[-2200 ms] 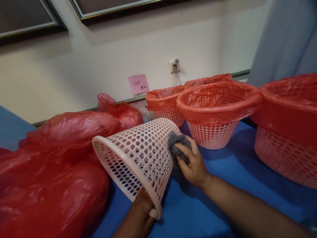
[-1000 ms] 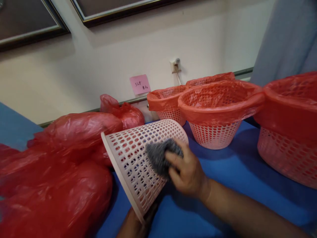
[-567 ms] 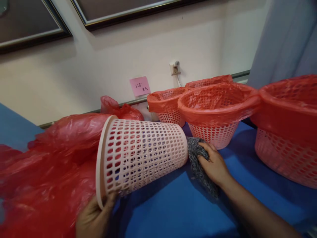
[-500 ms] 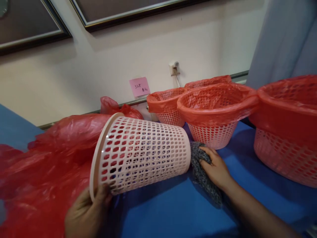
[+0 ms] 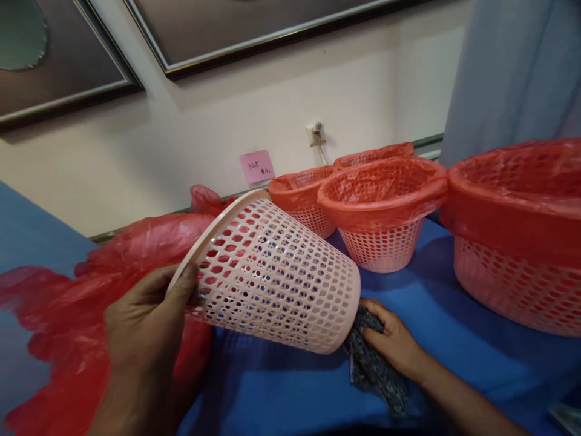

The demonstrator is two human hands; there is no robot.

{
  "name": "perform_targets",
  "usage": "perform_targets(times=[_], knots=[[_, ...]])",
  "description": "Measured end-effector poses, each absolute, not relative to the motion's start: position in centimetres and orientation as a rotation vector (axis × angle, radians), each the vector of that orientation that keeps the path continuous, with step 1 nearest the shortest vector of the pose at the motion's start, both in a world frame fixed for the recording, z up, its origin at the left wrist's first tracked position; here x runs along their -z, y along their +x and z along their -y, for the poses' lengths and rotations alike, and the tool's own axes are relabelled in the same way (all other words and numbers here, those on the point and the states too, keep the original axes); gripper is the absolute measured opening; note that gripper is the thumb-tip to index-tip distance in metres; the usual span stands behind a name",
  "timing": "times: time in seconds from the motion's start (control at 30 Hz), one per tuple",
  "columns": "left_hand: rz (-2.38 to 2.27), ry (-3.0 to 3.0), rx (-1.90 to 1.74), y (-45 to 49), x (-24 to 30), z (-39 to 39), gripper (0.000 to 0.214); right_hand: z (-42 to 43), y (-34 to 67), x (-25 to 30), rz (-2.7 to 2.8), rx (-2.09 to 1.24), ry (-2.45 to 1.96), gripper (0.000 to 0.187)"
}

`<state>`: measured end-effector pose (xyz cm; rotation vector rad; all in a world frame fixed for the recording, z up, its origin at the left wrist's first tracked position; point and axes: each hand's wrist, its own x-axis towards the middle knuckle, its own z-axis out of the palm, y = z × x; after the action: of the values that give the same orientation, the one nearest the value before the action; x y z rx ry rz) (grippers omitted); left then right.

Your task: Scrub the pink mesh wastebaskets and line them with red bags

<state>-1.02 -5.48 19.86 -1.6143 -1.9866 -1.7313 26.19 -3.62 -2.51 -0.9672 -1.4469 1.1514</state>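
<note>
A pale pink plastic wastebasket [image 5: 281,272] with a lattice wall is tilted on its side, rim toward the left and base toward the lower right. My left hand [image 5: 154,321] grips its rim, thumb on the outside. My right hand [image 5: 394,339] is closed on a dark grey cloth [image 5: 374,363], which is pressed against the basket's base and hangs down below it. The inside of the basket shows only through its holes.
Behind and to the right stand several similar baskets lined with red bags, such as one basket [image 5: 381,242] and a nearer one [image 5: 517,284]. Red plastic bags [image 5: 136,254] heap at left. A blue cloth [image 5: 272,393] covers the table. A pink note [image 5: 257,166] is on the wall.
The wastebasket has tilted further, its rim raised and its base lowered. My left hand has moved up with the rim. My right hand and the cloth have followed the base downward.
</note>
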Motion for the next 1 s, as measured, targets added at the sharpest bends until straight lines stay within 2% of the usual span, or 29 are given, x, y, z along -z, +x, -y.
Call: perform_targets(times=[0.2, 0.3, 0.43, 0.53, 0.8, 1.0], knots=[[1.874, -1.816, 1.69, -0.2, -22.0, 2.1, 0.026, 5.1, 26.7, 1.7, 1.578, -1.195, -0.909, 0.035], [1.74, -1.835, 1.521, -0.5, -21.7, -1.2, 0.025, 5.6, 26.2, 1.5, 1.606, -1.198, -0.904, 0.032], [1.576, -1.892, 1.19, -0.9, -20.7, -4.8, 0.03, 5.5, 25.2, 1.4, 1.651, -1.138, -0.896, 0.038], [1.531, -1.922, 1.128, -1.3, -20.0, -6.7, 0.037, 4.9, 24.4, 1.0, 1.711, -1.118, -0.889, 0.04], [1.796, -1.899, 1.087, -3.8, -18.3, -9.9, 0.046, 4.2, 21.5, -0.7, 1.806, -1.16, -0.747, 0.044], [2.023, -1.797, 1.001, -4.5, -17.3, -8.7, 0.043, 4.7, 21.0, -0.7, 1.837, -1.237, -0.719, 0.045]])
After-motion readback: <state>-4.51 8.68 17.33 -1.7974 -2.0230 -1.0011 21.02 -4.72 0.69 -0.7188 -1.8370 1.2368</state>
